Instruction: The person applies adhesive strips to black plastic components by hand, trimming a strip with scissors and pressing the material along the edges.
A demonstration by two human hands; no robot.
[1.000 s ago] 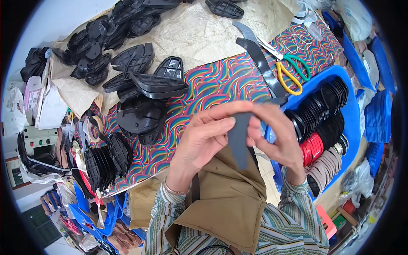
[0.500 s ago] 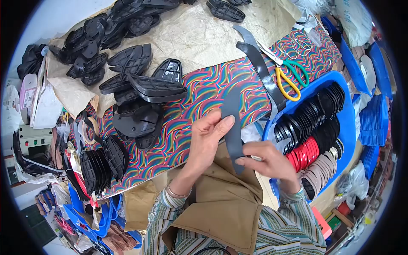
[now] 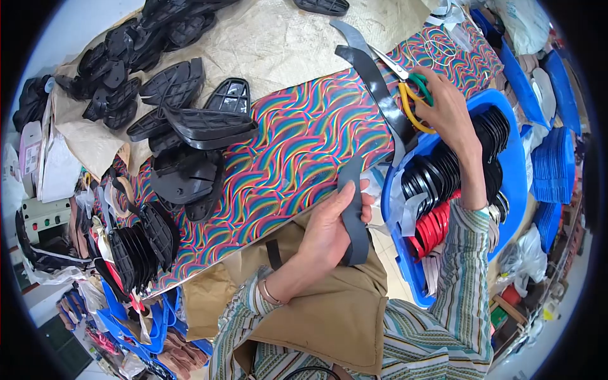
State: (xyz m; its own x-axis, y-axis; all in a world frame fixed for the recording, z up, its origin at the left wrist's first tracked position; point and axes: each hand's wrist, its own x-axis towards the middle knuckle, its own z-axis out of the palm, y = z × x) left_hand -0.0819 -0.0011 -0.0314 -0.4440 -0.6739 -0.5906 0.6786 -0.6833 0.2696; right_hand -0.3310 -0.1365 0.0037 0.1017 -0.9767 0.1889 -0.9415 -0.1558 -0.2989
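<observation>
While the left hand [image 3: 320, 237] pinches the grey strip [image 3: 356, 244] above the apron [image 3: 323, 313], the right, half-curled, touches the scissors [image 3: 403, 98] on the table [image 3: 291, 145]; firm hold unclear; seat thumb and fingers fully; keep strip unbent.

Pale, plain wall [image 3: 66, 28] at upper left. Long table [image 3: 304, 120] crossing room diagonally, top covered in multicoloured wavy pattern; creased beige sheet [image 3: 266, 54] spread over its far side. Light-coloured control box [image 3: 47, 218] with red and green buttons at left edge. Below it, dark panel [image 3: 65, 334], details unclear. Blue crates [image 3: 158, 326] under table's left end. Pale tiled floor [image 3: 391, 261] showing beside table. Stacked blue trays [image 3: 552, 168] at right, clear plastic bag [image 3: 529, 253] beneath. Bright, fairly even light.
</observation>
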